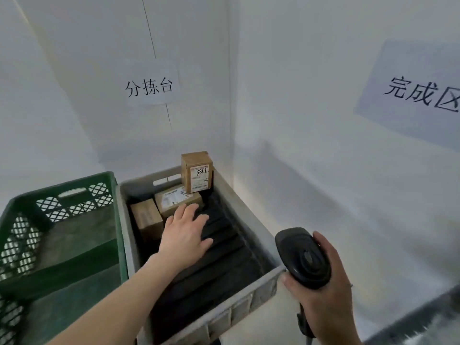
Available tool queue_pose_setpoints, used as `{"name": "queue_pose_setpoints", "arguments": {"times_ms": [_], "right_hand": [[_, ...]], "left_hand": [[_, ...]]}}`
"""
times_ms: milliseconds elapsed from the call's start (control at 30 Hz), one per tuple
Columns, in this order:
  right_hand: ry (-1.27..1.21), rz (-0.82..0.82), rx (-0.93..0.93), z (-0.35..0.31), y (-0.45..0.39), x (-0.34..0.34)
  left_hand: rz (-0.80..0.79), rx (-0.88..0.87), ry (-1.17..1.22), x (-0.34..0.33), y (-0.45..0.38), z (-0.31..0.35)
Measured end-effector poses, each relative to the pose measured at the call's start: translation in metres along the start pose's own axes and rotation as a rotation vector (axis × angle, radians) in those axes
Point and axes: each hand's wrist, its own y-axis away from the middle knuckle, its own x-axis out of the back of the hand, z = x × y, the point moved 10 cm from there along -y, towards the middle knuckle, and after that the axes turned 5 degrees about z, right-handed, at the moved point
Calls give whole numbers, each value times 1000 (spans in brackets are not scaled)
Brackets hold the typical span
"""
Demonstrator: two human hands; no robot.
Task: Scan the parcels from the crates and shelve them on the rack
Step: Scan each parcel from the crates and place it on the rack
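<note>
head view | left hand (186,229) reaches palm-down into grey crate (251,202), fingers straight and spread, fingertips over flat parcel (174,199) | right hand (323,292) wraps black scanner (305,258) at crate's right rim | upright parcel (197,171) in far corner, third parcel (146,219) lies left | green crate (57,235) beside

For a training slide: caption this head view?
Left hand reaches toward brown cardboard parcels in grey plastic crate; right hand holds black handheld scanner.
</note>
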Motion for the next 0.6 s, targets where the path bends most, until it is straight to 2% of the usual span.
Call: {"name": "queue_pose_setpoints", "arguments": {"times_ms": [133,400,600], "right_hand": [[63,58,-13,5,-31,-31],[147,152,-18,7,-73,-65],[174,203,-46,14,-82,-82]], "left_hand": [[-21,-53,-7,-14,-83,-38],[-57,-179,-255,-43,-230,-89],[-72,-170,-129,-66,-283,-101]]}}
